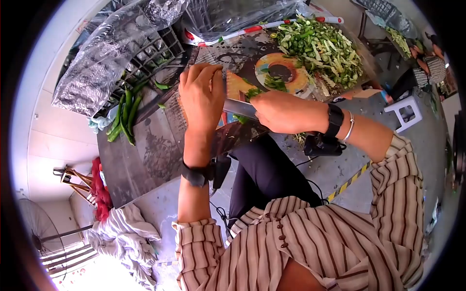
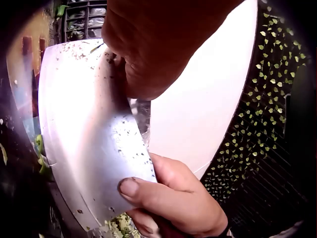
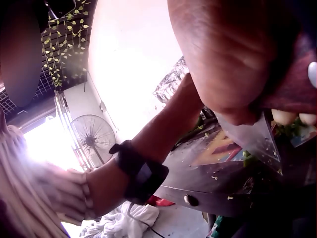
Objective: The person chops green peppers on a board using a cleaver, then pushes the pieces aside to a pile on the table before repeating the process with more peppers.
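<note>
Evidently, the chopping is well advanced but unfinished at this dark table (image 1: pixel 145 162). Farthest left, a black crate (image 1: pixel 171 41) draped with crumpled plastic (image 1: pixel 94 80) stands beyond and to the left of the left hand (image 1: pixel 201 94). Whole green peppers (image 1: pixel 128 112) lie left of that hand, apparently the portion awaiting the blade; they rest roughly side by side, long axes running away from the person at a slant. The left hand reaches to the far part of the cleaver (image 1: pixel 240 108); its fingertips are hidden in the left wrist view, so whether they pinch the metal or merely touch it cannot be told. The cleaver bridges the gap between the hands, its long axis running crosswise, handle end at the right hand (image 1: pixel 286 112) and blade pointing toward the left hand. Green specks dot its broad face. The right hand is clenched around the reddish-brown handle (image 3: pixel 292 82), thumb laid along the blade. Cut green pieces (image 1: pixel 275 83) lie just beyond the right hand, by a colourful printed sheet (image 1: pixel 264 65). Farther beyond and to that hand's right, a heap of chopped pepper (image 1: pixel 318 56), seemingly the finished share, outweighs the whole ones.
</note>
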`<state>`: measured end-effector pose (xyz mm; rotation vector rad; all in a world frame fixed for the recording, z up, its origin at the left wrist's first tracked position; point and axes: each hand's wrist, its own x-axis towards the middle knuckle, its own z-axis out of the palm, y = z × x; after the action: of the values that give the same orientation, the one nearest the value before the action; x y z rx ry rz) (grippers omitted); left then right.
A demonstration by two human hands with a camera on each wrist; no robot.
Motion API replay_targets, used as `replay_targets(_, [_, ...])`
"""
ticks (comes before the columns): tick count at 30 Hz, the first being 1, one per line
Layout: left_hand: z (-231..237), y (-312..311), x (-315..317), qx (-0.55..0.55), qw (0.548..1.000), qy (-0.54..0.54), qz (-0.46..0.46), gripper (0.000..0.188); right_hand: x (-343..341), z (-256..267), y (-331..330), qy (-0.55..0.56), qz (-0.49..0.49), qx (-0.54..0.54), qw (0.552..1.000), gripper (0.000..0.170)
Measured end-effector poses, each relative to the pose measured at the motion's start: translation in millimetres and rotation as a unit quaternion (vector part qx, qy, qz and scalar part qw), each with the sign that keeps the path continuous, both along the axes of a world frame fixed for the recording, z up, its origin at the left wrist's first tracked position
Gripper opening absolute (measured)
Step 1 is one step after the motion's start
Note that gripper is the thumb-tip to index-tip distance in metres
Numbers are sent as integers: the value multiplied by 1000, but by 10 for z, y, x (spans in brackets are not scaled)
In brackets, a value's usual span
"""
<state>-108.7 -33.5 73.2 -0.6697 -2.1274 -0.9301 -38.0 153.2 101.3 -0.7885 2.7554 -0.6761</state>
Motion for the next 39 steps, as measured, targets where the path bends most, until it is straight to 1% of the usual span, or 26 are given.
replay_targets(2, [-83,21,-111,-50,998,-45,-9,16,-11,-10,13,-3,1,-7,1000,18])
replay_targets(3, [-148,24,-123,-68,997,-45,1,20,-17,-20,19,-5,4,-14,1000,19])
replay_targets(7, [-152,14,-107,-108,991,-74,4,20,-16,10,20,-7,8,-13,1000,19])
replay_targets(9, [-158,6,-119,-122,989,-80,4,19,-23,47,-5,-40,-12,8,999,18])
replay_targets(10, [-162,4,-122,-123,989,-84,3,19,-21,25,-5,-44,-12,7,999,18])
replay_targets(12, [-174,7,-124,-125,989,-80,7,19,-12,-18,2,4,-9,-19,1000,17])
replay_targets(16, [-200,-33,-122,-110,990,-90,-5,21,-21,38,-19,7,3,-8,1000,16])
replay_targets(18, [-198,-39,-98,-102,990,-95,4,21,-15,113,-41,-52,2,31,998,16])
replay_targets(19, [-208,-35,-103,-102,990,-96,3,21,-15,89,-34,-53,1,32,998,16])
replay_targets(22, [-199,-9,-113,-100,991,-83,5,21,-19,4,-15,-27,3,21,999,15])
replay_targets(25, [-163,21,-65,-108,993,-56,7,21,41,-45,-7,-21,-23,3,1000,14])
replay_targets(27, [-185,4,-62,-104,992,-75,9,21,35,-81,-9,1,-10,-6,1000,14])
replay_targets(31, [-197,-23,-48,-99,994,-55,6,21,55,-46,-41,7,-4,9,1000,13])
replay_targets(33, [-210,-55,-32,-96,994,-55,13,22,47,-69,-60,19,18,22,999,13])
replay_targets(39, [-221,-61,-105,-103,992,-60,32,23,-26,-157,-93,27,16,7,999,15])
